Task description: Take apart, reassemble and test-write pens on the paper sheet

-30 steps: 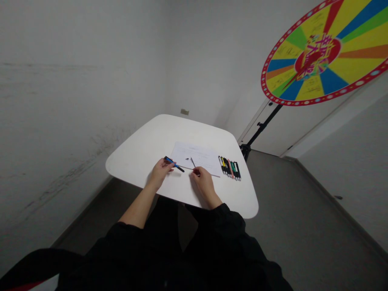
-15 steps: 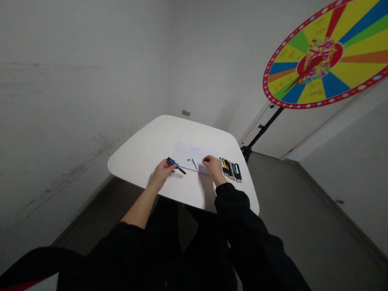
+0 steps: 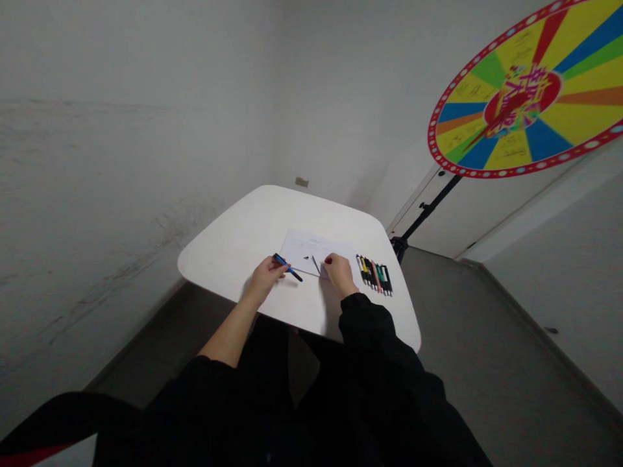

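Observation:
A blue pen (image 3: 288,264) with dark ends is gripped in my left hand (image 3: 265,279), slanting above the table's near part. My right hand (image 3: 341,272) is closed in a pinch over the right side of a white sheet of paper (image 3: 302,242). Whatever its fingertips hold, if anything, is too small to make out. Just left of those fingertips, a thin dark stick like a pen refill (image 3: 316,264) lies on the paper. Beside it is a tiny black piece (image 3: 306,257).
Several pens (image 3: 374,275) lie in a row right of my right hand. All this is on a white table (image 3: 233,240) with rounded corners. A colourful prize wheel (image 3: 525,97) on a black stand (image 3: 431,207) rises at the right; walls are behind and left.
My right hand has shifted slightly left, closer to the thin dark stick. My left hand keeps the blue pen in nearly the same place. The whole view has moved a little.

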Motion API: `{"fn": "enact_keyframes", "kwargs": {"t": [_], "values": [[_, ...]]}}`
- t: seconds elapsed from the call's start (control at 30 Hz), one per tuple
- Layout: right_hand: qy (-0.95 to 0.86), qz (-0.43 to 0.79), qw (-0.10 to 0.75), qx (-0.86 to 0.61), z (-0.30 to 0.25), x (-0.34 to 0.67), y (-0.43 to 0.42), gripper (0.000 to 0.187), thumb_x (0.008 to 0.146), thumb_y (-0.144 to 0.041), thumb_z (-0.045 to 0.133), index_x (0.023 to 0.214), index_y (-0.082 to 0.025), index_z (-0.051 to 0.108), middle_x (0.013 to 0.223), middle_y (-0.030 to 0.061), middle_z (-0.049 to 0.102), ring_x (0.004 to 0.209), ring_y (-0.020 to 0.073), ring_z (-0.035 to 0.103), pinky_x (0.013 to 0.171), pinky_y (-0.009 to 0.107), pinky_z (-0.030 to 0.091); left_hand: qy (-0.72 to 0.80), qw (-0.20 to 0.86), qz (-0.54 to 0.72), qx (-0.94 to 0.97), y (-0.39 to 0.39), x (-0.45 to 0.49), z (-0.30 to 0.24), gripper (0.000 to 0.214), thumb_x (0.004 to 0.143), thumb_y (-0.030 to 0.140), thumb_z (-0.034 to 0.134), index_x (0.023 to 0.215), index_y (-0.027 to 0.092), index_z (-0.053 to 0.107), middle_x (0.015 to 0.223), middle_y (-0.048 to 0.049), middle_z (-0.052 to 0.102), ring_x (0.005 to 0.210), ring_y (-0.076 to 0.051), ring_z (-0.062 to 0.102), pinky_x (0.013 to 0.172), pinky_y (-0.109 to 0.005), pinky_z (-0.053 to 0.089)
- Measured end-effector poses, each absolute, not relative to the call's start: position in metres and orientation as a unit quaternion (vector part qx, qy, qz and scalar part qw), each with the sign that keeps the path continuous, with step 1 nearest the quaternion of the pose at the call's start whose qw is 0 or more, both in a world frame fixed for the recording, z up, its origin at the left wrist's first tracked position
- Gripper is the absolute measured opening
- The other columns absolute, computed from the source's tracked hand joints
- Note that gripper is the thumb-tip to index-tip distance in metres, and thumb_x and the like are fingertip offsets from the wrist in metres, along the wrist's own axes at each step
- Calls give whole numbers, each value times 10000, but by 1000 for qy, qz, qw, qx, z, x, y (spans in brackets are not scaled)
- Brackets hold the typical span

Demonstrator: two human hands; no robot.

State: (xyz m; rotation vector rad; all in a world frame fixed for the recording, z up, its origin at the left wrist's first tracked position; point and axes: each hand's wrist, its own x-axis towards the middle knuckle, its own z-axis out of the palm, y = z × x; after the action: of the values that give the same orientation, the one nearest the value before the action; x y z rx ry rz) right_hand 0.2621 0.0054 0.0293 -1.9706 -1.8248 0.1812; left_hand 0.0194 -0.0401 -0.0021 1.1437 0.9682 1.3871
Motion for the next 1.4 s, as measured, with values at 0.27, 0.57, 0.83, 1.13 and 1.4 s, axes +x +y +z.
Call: {"fn": "enact_keyframes", "kwargs": {"t": [0.27, 0.57, 0.83, 1.13, 1.4], "values": [[-672, 59, 212, -707, 27, 263, 8, 165, 877, -161, 648, 969, -160, 785, 938, 104, 780, 915, 214, 671, 762, 271, 422, 401, 522, 580, 480, -42, 19, -1, 348, 754, 385, 812, 981, 172, 658, 1050, -126, 769, 1007, -268, 737, 799, -367, 578], [-675, 59, 214, -704, 25, 264, 8, 148, 869, -168, 670, 972, -151, 774, 945, 97, 776, 916, 205, 665, 762, 265, 411, 402, 522, 579, 480, -41, 19, -3, 369, 746, 410, 819, 987, 182, 657, 1063, -125, 765, 1025, -277, 730, 800, -370, 572], [-676, 63, 209, -704, 29, 263, 4, 142, 870, -183, 691, 981, -149, 773, 955, 97, 775, 923, 200, 669, 772, 260, 418, 406, 522, 580, 476, -43, 20, 1, 373, 735, 410, 823, 975, 178, 656, 1043, -125, 763, 1007, -278, 729, 798, -372, 566], [-682, 44, 204, -701, 38, 270, 2, 218, 939, -345, 684, 943, -145, 772, 915, 113, 773, 860, 219, 677, 726, 283, 399, 405, 521, 576, 482, -44, 19, 2, 366, 747, 420, 816, 975, 180, 657, 1056, -125, 767, 1012, -277, 731, 812, -374, 565], [-691, -3, 226, -687, 42, 285, -7, 333, 1041, -324, 487, 900, -157, 738, 916, 120, 748, 854, 217, 642, 756, 288, 389, 397, 526, 576, 484, -41, 16, -2, 391, 756, 403, 820, 1025, 179, 646, 1096, -134, 764, 1012, -268, 738, 812, -373, 578]]}}
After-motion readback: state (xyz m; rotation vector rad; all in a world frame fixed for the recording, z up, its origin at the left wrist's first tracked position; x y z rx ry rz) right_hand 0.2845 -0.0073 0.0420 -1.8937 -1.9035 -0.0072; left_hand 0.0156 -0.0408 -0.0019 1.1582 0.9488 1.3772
